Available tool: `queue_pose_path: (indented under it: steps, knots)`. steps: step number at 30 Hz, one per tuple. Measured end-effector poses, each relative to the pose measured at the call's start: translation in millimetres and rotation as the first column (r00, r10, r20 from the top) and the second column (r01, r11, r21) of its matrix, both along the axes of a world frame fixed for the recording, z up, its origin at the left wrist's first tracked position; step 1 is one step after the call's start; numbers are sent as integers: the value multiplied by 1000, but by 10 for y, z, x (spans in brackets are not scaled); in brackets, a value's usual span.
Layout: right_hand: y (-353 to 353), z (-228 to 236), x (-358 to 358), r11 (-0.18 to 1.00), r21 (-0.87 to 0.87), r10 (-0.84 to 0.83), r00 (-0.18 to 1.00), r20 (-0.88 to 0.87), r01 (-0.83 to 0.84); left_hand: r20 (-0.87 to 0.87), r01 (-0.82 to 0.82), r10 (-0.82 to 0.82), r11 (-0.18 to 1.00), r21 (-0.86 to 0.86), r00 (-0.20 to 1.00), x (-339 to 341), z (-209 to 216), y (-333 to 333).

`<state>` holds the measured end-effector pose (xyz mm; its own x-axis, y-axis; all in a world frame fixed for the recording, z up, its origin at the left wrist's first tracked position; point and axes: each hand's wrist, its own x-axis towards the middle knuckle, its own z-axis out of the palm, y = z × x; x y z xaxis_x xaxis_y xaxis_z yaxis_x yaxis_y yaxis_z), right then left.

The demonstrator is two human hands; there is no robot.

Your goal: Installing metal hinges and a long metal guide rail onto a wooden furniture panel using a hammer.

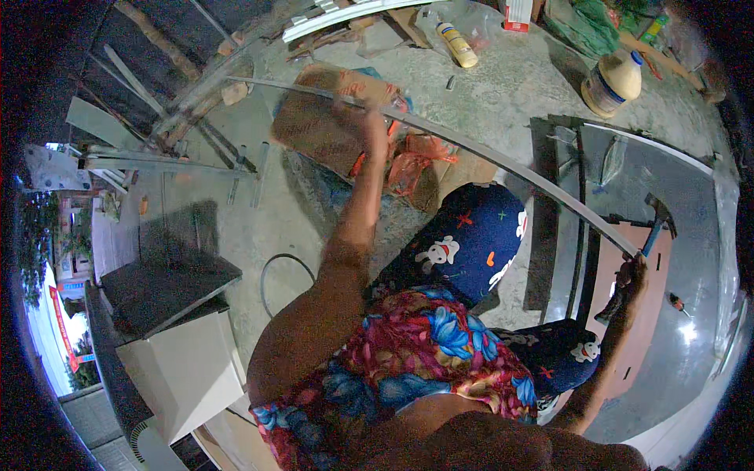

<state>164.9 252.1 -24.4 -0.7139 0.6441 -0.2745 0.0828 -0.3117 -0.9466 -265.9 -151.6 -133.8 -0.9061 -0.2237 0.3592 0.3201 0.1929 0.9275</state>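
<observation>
Grey strip (503,161) held in blurred left hand (359,118) and indistinct right hand (631,275).

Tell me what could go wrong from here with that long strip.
The strip spans from the right hand past the blurred left hand toward the leaning wood; a swing might knock pieces over.

The right hand, at the strip's near end, also seems to hold the hammer; if it slips, it could mark the grey panel.

The screwdriver lies loose on that panel and might get knocked, scratching it.
</observation>
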Motion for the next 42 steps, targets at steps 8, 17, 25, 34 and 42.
queue_pose_path:
  steps: [8,17,25,34,42]
  knots:
    - [125,-376,-118,993,-63,-108,992,-57,104,307,208,-460,776,595,833,-226,-731,-1478]
    - [469,-409,441,978,-188,89,995,-41,-95,269,-55,-511,396,917,816,-249,-157,-761]
    - [358,-381,771,989,-121,-86,996,-24,82,275,135,-684,481,866,675,73,-33,-196]
    - [140,-419,1020,967,-70,-251,966,-67,246,219,423,-827,470,775,518,667,322,664]
    - [-134,-456,1269,906,-49,-424,894,-143,421,180,443,-832,448,777,525,1227,1195,1498]
